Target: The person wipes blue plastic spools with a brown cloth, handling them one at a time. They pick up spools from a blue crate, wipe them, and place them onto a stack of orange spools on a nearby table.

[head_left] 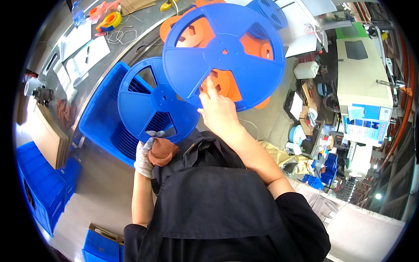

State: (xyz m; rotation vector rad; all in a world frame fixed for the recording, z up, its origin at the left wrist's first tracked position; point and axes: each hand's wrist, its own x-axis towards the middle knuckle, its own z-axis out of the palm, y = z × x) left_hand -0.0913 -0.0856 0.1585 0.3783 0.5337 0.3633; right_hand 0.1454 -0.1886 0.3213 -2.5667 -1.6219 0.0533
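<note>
My bare right hand (220,111) is at the lower rim of a large blue plastic reel (224,37), its index finger extended over a window and the other fingers bent by the rim. This reel lies in front of several orange reels (187,35). My left hand (145,157), in a pale glove, is closed on a brown cloth (162,152) beside the lower rim of a second blue reel (162,97). Its fingertips reach that reel's window; whether they also grip the rim I cannot tell. The second reel leans over a blue crate (101,102).
Inside the crate, more blue reels (123,142) stand in a row. A dark table (131,32) at the far left bears papers, tape rolls (110,22) and a bottle (78,15). Flat cardboard (48,135) and blue bins (41,187) stand left. A beige machine (364,74) is right.
</note>
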